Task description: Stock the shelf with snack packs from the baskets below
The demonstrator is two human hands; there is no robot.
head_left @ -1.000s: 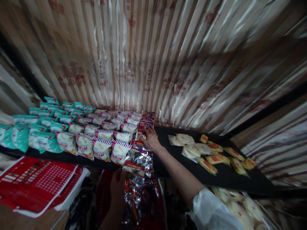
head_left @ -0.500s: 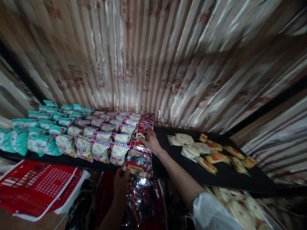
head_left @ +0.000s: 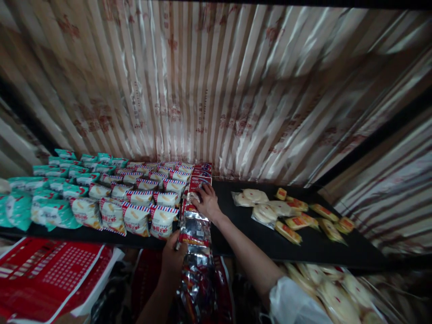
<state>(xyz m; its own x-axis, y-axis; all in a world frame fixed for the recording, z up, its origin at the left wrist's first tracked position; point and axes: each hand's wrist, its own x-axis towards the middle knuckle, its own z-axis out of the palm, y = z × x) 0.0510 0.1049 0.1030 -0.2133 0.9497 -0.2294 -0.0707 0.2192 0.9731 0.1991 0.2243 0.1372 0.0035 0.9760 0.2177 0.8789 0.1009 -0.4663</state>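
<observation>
A long strip of shiny red and silver snack packets (head_left: 195, 234) runs from the back of the black shelf over its front edge and hangs down. My left hand (head_left: 173, 254) is closed on the strip's left side at the shelf edge. Farther back, my right hand (head_left: 208, 204) reaches over from the right, its bent fingers and thumb gripping the strip from above. Rows of white snack bags (head_left: 137, 219) with striped tops stand just left of the strip. Part of the strip is hidden under my right hand.
Teal bags (head_left: 50, 209) fill the shelf's left end. Flat round cakes in clear wrap (head_left: 265, 212) and small yellow packets (head_left: 288, 231) lie on the black shelf (head_left: 243, 243) at right. Below are a red bag (head_left: 50, 274) and more wrapped round cakes (head_left: 334, 292). Striped sheeting (head_left: 189, 90) covers the back.
The view has shifted slightly, moving the shelf goods left. My left hand has come farther over the strip's edge, and the front packets lie at a different angle. My right hand stays on the strip.
</observation>
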